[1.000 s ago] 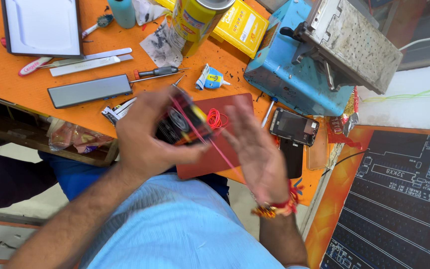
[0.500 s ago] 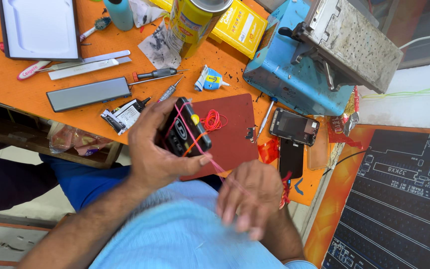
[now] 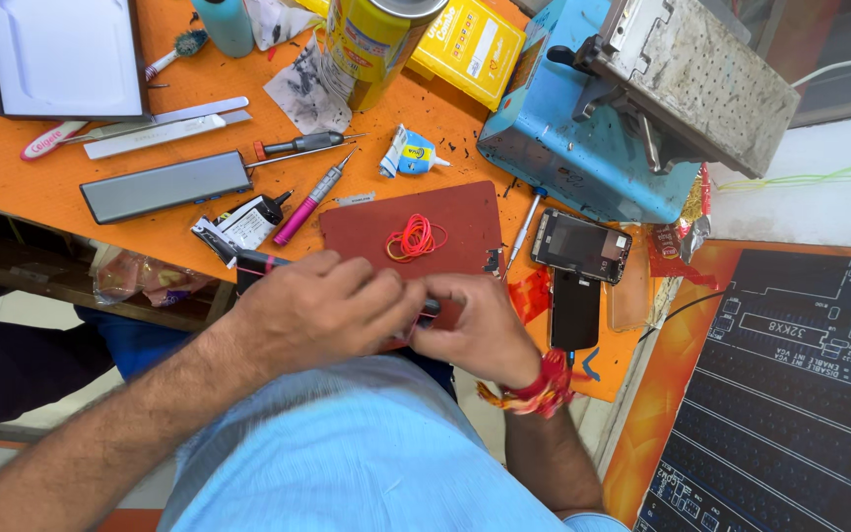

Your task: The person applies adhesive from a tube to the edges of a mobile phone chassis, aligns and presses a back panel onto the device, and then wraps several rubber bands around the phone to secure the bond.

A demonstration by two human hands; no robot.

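Note:
My left hand [image 3: 317, 307] and my right hand [image 3: 475, 330] are closed together at the near edge of a maroon mat [image 3: 465, 209]. Between them they grip a dark, flat device [image 3: 249, 264]. My fingers cover most of it, and only its left end and a sliver by my right fingers show. A loose bunch of red rubber bands [image 3: 416, 237] lies on the mat just beyond my fingers. Red thread is tied around my right wrist.
On the orange table are a blue machine [image 3: 632, 128], a yellow can [image 3: 376, 44], a yellow box [image 3: 470, 44], a glue tube [image 3: 411, 156], a pink screwdriver [image 3: 307, 202], a grey slab [image 3: 164, 185], a white tray [image 3: 61, 54] and two opened phones [image 3: 581, 246]. A black printed mat [image 3: 790, 394] lies at right.
My left hand held the band-wrapped device up while my right hand drew back toward my body. Now both hands have come together, lower, on the device at the mat's near edge.

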